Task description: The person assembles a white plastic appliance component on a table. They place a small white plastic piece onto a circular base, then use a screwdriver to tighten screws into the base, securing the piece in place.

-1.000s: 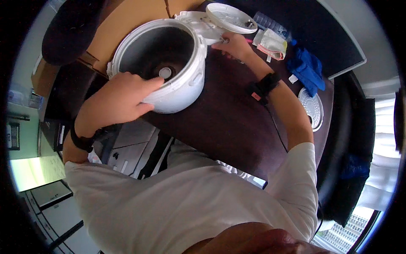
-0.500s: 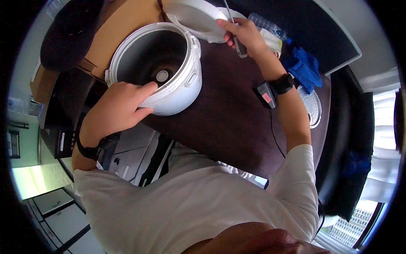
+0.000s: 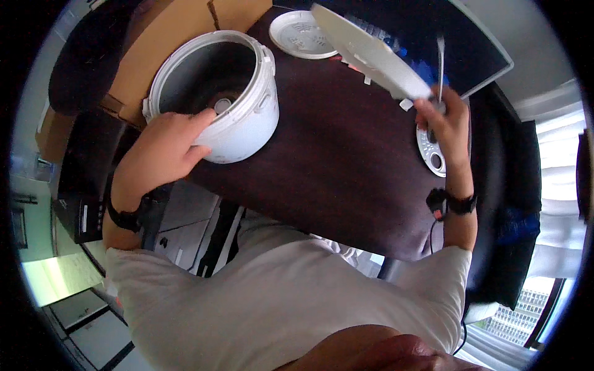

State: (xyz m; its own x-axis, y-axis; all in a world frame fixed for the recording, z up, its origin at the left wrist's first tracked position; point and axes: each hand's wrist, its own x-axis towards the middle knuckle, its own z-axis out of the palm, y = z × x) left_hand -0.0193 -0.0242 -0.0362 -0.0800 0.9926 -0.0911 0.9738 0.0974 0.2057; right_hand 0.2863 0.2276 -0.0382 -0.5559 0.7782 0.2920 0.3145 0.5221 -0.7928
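A white rice cooker body (image 3: 247, 133) stands upright at the left of the table, its grey inside bare and a round knob (image 3: 223, 106) showing at the bottom. My left hand (image 3: 164, 145) is closed over its near rim, thumb and fingers on either side of the wall. Over to the right, my right hand (image 3: 450, 120) pinches the edge of a white lid (image 3: 371, 52), which hangs tilted above the table. The same hand also keeps a screwdriver (image 3: 440, 71), its metal shaft pointing up. A perforated metal disc (image 3: 431, 154) lies partly hidden behind that hand.
A white round vented cover (image 3: 303, 37) lies at the back of the dark table (image 3: 322, 154). Cardboard (image 3: 161, 55) stands behind the cooker. A clear bottle and blue cloth (image 3: 422, 71) are partly hidden behind the lid. A small dark corded device (image 3: 438, 213) is by my right wrist.
My right hand has swung right and nearer, lifting the white lid off the back of the table and uncovering the vented cover. My left hand stays on the cooker rim.
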